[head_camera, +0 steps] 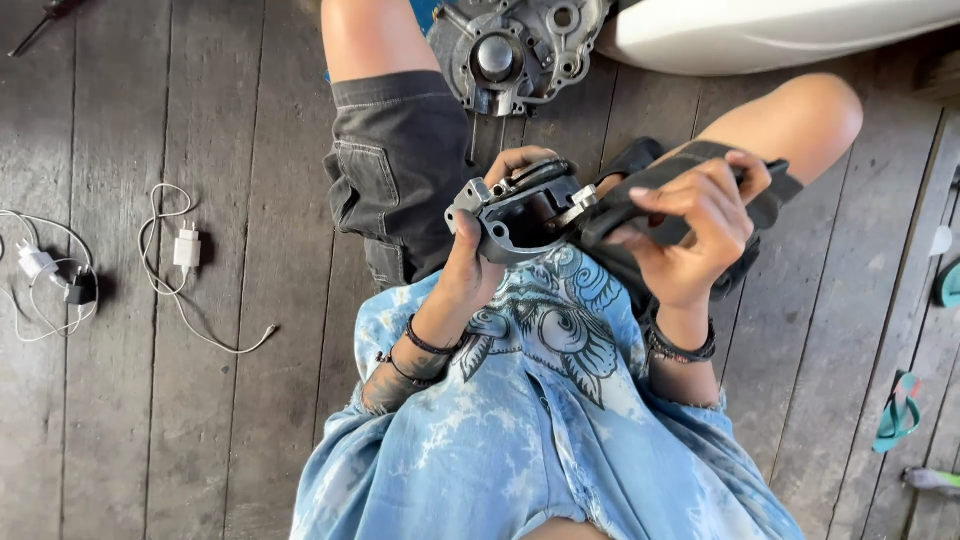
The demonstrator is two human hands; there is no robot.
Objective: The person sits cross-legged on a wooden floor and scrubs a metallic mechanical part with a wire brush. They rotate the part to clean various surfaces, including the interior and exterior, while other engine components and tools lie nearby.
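Now left hand [470, 265] gripping dark metal engine part [520, 212] over lap, thumb on edge. Right hand [700, 225] clutching black cloth [650, 205] touching part. Part looking heavy, hard, maybe oily and slippery. Best holding by thick rim, both hands.

Bright even daylight, soft shadows, sharp focus, slight wide-angle edge distortion

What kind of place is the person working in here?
Probably a home porch or informal workshop floor, not a proper garage: the person sits on a worn plank floor, with an engine casing, phone chargers and flip-flops lying around.
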